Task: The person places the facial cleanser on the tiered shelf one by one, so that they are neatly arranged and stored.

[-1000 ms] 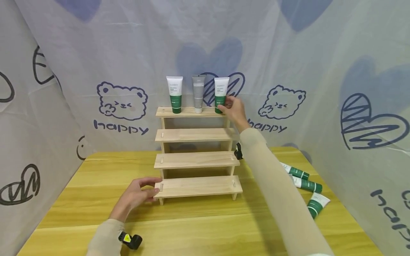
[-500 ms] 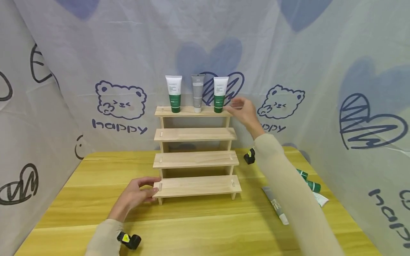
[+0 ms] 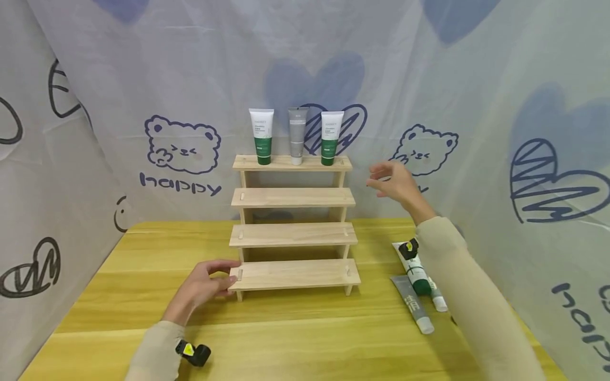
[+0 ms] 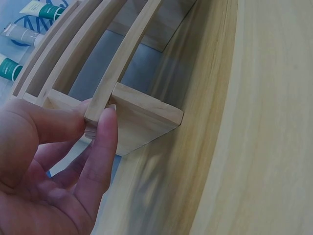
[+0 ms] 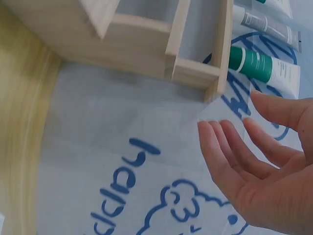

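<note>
A wooden tiered shelf [image 3: 293,233] with stepped boards stands on the table. My left hand [image 3: 205,288] pinches the left end of its lowest board [image 4: 105,95] between thumb and finger, plain in the left wrist view. Three tubes stand upright on the top board: a white-and-green tube [image 3: 261,136] at left, a grey tube [image 3: 297,136] in the middle and another white-and-green tube [image 3: 330,137] at right. Off the shelf's right side, my right hand [image 3: 395,184] is in the air with nothing in it, its fingers loosely bent and thumb apart, as the right wrist view [image 5: 264,161] shows.
On the table [image 3: 286,344] to the right of the shelf lie a grey tube [image 3: 412,304], a white-and-green tube [image 3: 415,272] and part of one more tube, overlapped by the right forearm. A printed cloth [image 3: 190,79] hangs behind and at both sides.
My right hand has let go of the right-hand white-and-green tube and moved right and down, away from the shelf. The tube stays upright. My left hand keeps its place on the lowest board.
</note>
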The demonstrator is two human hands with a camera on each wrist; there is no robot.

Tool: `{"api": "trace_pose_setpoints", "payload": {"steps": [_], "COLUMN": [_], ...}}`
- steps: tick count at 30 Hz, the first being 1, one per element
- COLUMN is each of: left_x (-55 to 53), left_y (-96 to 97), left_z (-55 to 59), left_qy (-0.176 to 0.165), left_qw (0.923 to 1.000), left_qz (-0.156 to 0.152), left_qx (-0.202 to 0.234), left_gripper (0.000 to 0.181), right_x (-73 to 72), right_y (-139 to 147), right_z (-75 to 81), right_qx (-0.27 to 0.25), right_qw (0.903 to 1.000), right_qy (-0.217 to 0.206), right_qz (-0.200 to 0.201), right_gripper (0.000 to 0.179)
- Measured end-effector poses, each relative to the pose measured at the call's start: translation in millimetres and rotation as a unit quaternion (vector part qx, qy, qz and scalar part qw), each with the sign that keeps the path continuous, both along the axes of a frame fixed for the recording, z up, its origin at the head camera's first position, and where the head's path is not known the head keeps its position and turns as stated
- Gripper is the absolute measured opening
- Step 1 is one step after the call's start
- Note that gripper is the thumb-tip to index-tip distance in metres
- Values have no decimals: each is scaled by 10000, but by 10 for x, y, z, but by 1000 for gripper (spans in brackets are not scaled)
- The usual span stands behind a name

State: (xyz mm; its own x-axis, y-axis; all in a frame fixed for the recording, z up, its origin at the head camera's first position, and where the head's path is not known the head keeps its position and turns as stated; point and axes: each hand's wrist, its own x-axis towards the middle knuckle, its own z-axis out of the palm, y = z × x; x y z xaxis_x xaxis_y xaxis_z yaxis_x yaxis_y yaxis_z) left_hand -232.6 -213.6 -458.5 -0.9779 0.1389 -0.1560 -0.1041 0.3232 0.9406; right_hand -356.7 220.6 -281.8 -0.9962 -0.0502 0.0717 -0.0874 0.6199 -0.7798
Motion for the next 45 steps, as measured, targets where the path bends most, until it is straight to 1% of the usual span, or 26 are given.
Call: {"api": "trace_pose_setpoints", "payload": {"steps": [4,8,11,15,17,19,25,29,34,36,41,42,45], "left_x": [-18,-33,-42,-55,-56,-58,-56,-37,-21,-24,-29,-25,-22], "left_y": [2,6,7,8,2,6,10,7,7,6,0,-6,-9], "left_z": [8,21,28,32,31,28,34,33,22,16,1,-2,-5], "left_qy": [-20,12,38,12,46,37,33,72,57,41,1,29,3], "left_qw": [10000,10000,10000,10000,10000,10000,10000,9999,10000,10000,10000,10000,10000], "left_qz": [26,22,5,36,-21,2,18,-60,-76,-48,32,-20,41], "left_qx": [-1,-8,-29,-33,-60,-57,-78,-58,2,-7,-1,-26,-6], "left_gripper": [43,42,42,41,42,42,42,44,45,44,42,43,41], "right_x": [80,153,190,238,263,284,318,345,413,443,494,502,519], "right_y": [114,228,317,422,473,522,692,830,1004,1062,1174,1193,1241], "right_z": [-22,-55,-101,-170,-208,-249,-412,-535,-707,-781,-936,-958,-1010], "right_qx": [233,338,427,608,673,740,888,896,899,967,1241,1265,1240], "right_qw": [9995,9987,9979,9967,9959,9944,9893,9872,9839,9824,9770,9762,9761], "right_qy": [-219,-371,-421,-475,-553,-704,-1117,-1272,-1478,-1538,-1723,-1752,-1761], "right_qz": [-15,127,225,252,261,255,307,359,452,437,212,200,278], "right_gripper": [43,43,42,41,43,44,46,47,49,49,51,51,51]}}
